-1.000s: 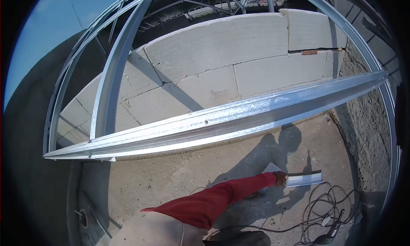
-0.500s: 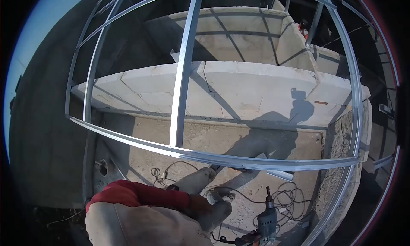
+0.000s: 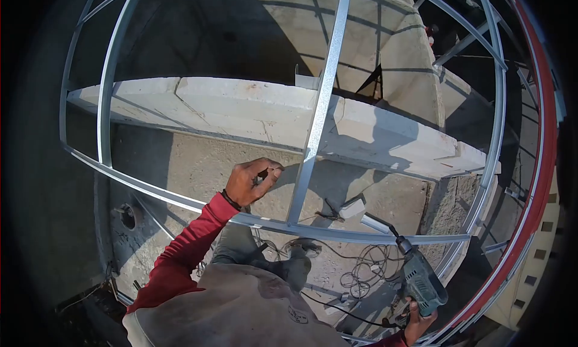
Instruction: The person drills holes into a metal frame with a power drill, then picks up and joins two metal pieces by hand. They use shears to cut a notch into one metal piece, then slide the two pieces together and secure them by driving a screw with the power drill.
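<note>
My left hand (image 3: pixel 250 181), on a red-sleeved arm, is raised just above the horizontal galvanised rail (image 3: pixel 180 199) and left of the upright steel stud (image 3: pixel 319 112). Its fingers are pinched together; anything between them is too small to make out. My right hand (image 3: pixel 416 324) at the lower right grips the handle of a grey-green power drill (image 3: pixel 423 281). The drill's bit points up and left toward the rail, close to it.
A steel stud frame surrounds me, with a curved outer rail (image 3: pixel 494 166) on the right. A low wall of pale concrete blocks (image 3: pixel 241 106) runs behind. On the concrete floor lie a tangled cable (image 3: pixel 367 268), a short metal offcut (image 3: pixel 374 223) and a round hole (image 3: pixel 126 216).
The view rose from the floor as I straightened up. My left hand left the metal offcut and lifted to the rail. The drill came off the floor into my right hand.
</note>
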`<state>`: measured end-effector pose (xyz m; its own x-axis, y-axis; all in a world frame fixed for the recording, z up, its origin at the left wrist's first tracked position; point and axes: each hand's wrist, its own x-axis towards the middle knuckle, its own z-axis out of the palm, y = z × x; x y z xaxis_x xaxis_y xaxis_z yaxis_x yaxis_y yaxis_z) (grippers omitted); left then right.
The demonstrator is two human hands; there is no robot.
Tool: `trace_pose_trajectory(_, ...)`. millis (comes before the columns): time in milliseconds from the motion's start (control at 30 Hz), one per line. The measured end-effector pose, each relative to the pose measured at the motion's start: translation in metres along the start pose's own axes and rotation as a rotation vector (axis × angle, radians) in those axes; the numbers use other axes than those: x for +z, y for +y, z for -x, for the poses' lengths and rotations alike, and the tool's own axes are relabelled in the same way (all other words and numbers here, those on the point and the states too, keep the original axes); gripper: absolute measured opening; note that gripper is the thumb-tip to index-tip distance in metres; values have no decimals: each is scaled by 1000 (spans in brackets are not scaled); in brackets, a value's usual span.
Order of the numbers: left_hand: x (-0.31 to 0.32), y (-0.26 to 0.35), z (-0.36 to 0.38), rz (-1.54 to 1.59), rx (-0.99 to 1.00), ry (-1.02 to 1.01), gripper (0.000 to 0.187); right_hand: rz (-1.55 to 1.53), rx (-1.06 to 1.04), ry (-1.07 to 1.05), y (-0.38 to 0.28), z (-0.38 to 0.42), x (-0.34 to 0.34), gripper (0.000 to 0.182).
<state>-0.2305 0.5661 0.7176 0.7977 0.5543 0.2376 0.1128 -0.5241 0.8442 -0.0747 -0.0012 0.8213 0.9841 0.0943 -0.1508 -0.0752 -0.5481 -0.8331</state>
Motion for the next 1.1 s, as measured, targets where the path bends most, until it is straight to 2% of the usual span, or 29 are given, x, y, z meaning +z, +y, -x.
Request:
trace_pose_trajectory(33,-24,-16,-15,14,0,9,15,82,-29,9,-35,4,15,63)
trace_pose_trajectory(100,-70,-49,-45,30,-36,-28,15,60,49,59,-154,12,77,62)
trace_pose_trajectory(167,-106,-78,-87,55,-75,-35,17,174,2,100,-192,-2,103,57)
trace_pose_trajectory(233,-127,-99,-127,90,-80,-14,17,299,-198,209,-234,-16,145,47)
trace_pose_trajectory(267,-135,-108,-150,82,-57,4,18,337,-169,153,-256,-25,157,46)
trace_pose_trajectory(300,-141,-110,-170,40,-74,-64,24,379,-137,91,-276,-36,163,46)
trace_pose_trajectory(367,-130,-125,-203,27,-64,-141,30,422,-124,137,-302,-51,187,42)
trace_pose_trajectory(467,-86,-142,-232,16,-6,-219,46,431,-248,178,-320,-87,217,37)
trace_pose_trajectory(500,-67,-150,-239,19,42,-229,55,451,-165,179,-324,-102,220,35)
trace_pose_trajectory(533,-47,-161,-242,36,38,-228,55,471,-81,178,-330,-113,226,32)
trace_pose_trajectory(600,-7,-183,-247,122,158,-253,64,404,-72,139,-345,-131,254,30)
trace_pose_trajectory(633,2,-189,-255,297,94,-325,68,318,-61,92,-355,-144,269,28)
trace_pose_trajectory(667,10,-197,-262,311,88,-321,68,334,-63,92,-362,-158,281,28)
trace_pose_trajectory(733,9,-199,-278,472,-168,-298,64,363,-83,40,-369,-188,304,31)
trace_pose_trajectory(767,7,-201,-286,474,-180,-308,64,369,-68,37,-369,-207,313,31)
trace_pose_trajectory(833,-1,-199,-312,502,-301,-276,59,452,-105,-82,-367,-251,331,35)
trace_pose_trajectory(933,9,-210,-354,485,-348,-269,60,435,-109,-280,-375,-320,381,35)
trace_pose_trajectory(967,18,-214,-366,470,-357,-281,71,409,-142,-375,-370,-347,398,34)
trace_pose_trajectory(1000,27,-217,-375,452,-369,-293,71,449,-123,-481,-366,-377,417,35)
trace_pose_trajectory(1067,48,-219,-390,360,-350,-326,85,526,-138,-665,-359,-425,456,36)
trace_pose_trajectory(1100,58,-218,-398,337,-361,-381,105,563,-185,-744,-358,-444,482,36)
